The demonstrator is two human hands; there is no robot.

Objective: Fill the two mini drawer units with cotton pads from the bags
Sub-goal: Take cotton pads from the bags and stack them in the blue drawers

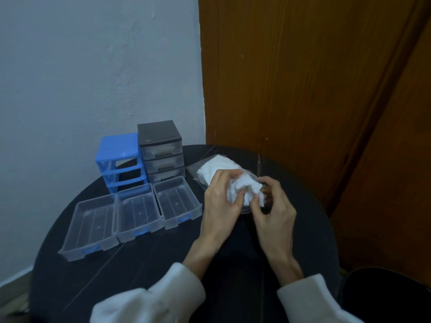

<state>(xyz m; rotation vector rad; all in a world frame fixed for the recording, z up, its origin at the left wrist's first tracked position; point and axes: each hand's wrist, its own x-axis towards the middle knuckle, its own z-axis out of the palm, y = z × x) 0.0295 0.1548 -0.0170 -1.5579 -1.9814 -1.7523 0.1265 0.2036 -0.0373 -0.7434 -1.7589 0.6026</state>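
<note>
With your left hand [219, 201] and right hand [272, 201] both pinched shut on the white cotton pads [242, 192], ease them out of the clear plastic bag [205, 169] gently.

The near half of the round dark table [130, 276] lies bare, so a hand can sweep across it from the near edge up to the three clear drawers [137, 213], which sit side by side in a row left of centre. Behind them the blue frame [119, 159] and the grey drawer unit [161, 150] stand touching, close to the wall [81, 66], blocking the far left. Right of the row, both hands, the left hand [221, 201] and the right hand [272, 206], and the bag of cotton pads [221, 171] fill the middle. The wooden door [291, 78] closes off the far right just beyond the table's edge.
</note>
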